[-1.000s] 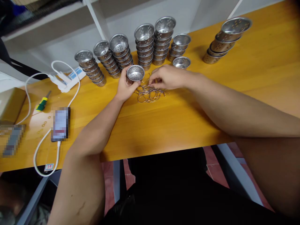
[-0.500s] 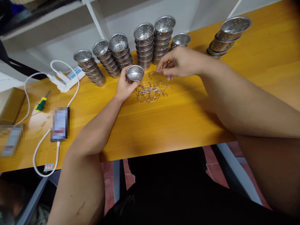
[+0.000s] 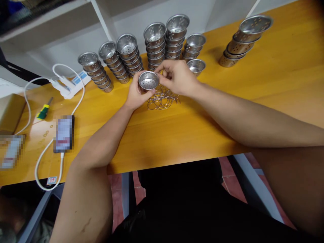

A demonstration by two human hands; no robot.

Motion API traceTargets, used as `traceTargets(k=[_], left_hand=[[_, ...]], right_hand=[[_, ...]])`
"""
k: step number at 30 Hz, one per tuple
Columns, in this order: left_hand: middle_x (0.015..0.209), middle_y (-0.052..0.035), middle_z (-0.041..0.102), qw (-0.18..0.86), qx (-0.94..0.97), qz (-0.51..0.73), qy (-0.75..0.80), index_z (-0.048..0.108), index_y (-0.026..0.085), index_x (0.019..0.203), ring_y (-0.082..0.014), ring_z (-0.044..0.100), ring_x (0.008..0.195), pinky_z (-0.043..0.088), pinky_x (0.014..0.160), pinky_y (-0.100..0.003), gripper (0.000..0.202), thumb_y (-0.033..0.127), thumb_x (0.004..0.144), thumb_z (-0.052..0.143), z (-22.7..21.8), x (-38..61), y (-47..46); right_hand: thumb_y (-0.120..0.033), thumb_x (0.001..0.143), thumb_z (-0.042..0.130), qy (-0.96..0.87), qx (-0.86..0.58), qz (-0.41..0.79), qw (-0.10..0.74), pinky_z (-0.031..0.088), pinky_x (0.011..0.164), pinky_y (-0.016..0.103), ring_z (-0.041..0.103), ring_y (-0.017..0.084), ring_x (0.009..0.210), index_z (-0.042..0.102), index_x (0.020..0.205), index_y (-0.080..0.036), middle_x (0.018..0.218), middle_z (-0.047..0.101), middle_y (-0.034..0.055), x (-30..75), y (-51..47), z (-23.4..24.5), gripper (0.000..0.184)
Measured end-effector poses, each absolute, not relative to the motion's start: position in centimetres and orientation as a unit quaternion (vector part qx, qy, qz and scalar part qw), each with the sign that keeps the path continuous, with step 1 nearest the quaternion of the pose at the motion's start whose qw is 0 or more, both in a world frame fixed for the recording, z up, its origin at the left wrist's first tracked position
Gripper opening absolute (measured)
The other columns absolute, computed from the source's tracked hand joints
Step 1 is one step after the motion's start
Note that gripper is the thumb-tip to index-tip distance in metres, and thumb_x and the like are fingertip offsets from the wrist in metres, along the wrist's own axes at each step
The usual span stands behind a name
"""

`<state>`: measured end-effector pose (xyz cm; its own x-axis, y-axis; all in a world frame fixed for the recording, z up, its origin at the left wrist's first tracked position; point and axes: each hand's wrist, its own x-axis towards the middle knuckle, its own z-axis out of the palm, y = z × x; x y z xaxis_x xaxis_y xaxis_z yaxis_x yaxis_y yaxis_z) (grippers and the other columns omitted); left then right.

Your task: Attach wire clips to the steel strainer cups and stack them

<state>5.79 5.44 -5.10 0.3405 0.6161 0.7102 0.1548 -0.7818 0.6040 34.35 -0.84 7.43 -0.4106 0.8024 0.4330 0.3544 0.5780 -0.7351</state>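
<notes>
My left hand (image 3: 136, 89) is closed around a small perforated metal cup (image 3: 149, 81), its mouth tilted towards me. My right hand (image 3: 174, 76) is at the cup's right rim with thumb and forefinger pinched. A thin curved wire was at those fingertips a moment ago; now the fingers hide most of it. Just below both hands lies a tangled pile of curved metal wires (image 3: 163, 99) on the wooden table (image 3: 162, 135). Behind my right wrist stands a single perforated cup (image 3: 196, 66), partly hidden.
Several stacks of perforated cups (image 3: 128, 47) line the back of the table. A leaning stack (image 3: 238, 45) stands at the right. On the left are a power strip (image 3: 72, 86), a phone (image 3: 64, 133) on a white cable, a green-yellow screwdriver (image 3: 44, 109) and a box (image 3: 12, 113).
My right hand has moved left and slightly down from above the wire pile to the cup's rim. The single cup behind it has come into view. My left hand keeps holding its cup.
</notes>
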Motion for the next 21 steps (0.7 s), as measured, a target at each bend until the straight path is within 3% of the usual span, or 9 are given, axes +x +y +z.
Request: traceTargets(k=[12, 21], left_hand=[[0.163, -0.0104, 0.074, 0.214, 0.806, 0.502, 0.229, 0.053, 0.039, 0.177, -0.0322, 0.085, 0.150, 0.069, 0.137, -0.055, 0.106, 0.099, 0.100, 0.093, -4.8, 6.7, 4.3], [0.175, -0.0119, 0.069, 0.215, 0.825, 0.482, 0.201, 0.040, 0.042, 0.189, -0.0340, 0.080, 0.161, 0.062, 0.147, -0.055, 0.106, 0.091, 0.108, 0.089, -5.1, 6.3, 4.5]], right_hand=[[-0.046, 0.116, 0.094, -0.802, -0.412, 0.195, 0.386, 0.064, 0.087, 0.046, 0.076, 0.032, 0.092, 0.090, 0.117, -0.029, 0.090, 0.077, 0.0074, 34.1, -1.4, 7.1, 0.017], [-0.043, 0.116, 0.090, -0.800, -0.432, 0.179, 0.377, 0.066, 0.092, 0.048, 0.078, 0.034, 0.094, 0.088, 0.126, -0.028, 0.091, 0.078, 0.0076, 33.7, -1.7, 7.1, 0.017]])
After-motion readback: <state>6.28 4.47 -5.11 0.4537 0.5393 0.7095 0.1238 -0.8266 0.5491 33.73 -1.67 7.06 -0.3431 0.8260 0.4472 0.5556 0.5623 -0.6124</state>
